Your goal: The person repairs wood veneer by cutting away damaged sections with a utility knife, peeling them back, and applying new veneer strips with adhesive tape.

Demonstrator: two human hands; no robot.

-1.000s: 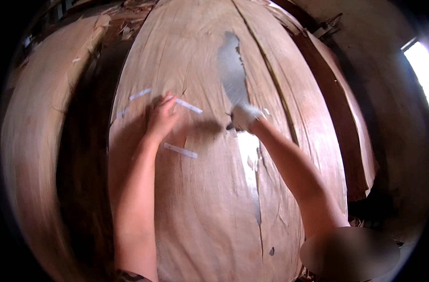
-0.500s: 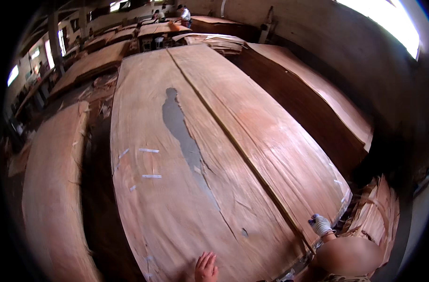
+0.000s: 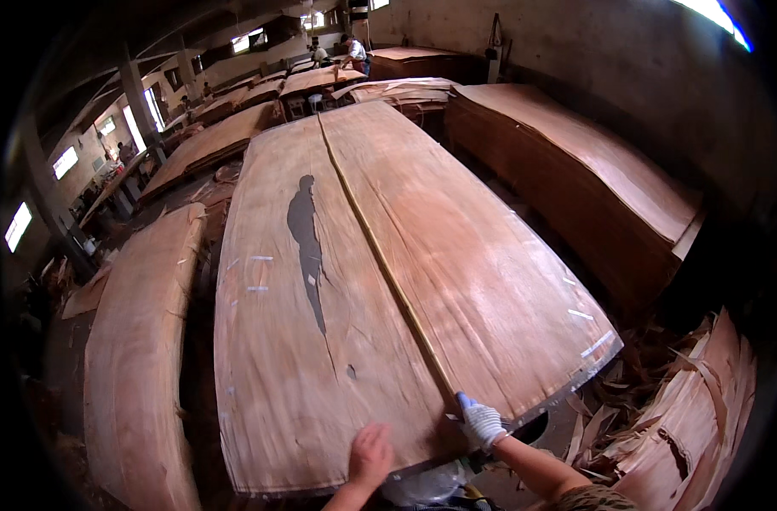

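Observation:
A large sheet of thin wood veneer lies before me, with a long ragged hole showing grey in its left half. Along its length runs a thin, straight wooden strip. My right hand, in a white striped glove with blue fingertips, is closed at the strip's near end. A small pale tip juts out beside its fingers; what it grips is mostly hidden. Bare and slightly blurred, my left hand hovers over or rests on the veneer near the front edge, fingers stretched out and holding nothing.
A narrower veneer stack stands to the left, beyond a dark gap. At right is a tall veneer stack, with torn veneer scraps nearer me. Pale tape pieces mark the sheet. A person stands far back.
My right hand has moved left across the veneer to the strip's near end. My left hand has come further into view over the sheet. The whole view has shifted.

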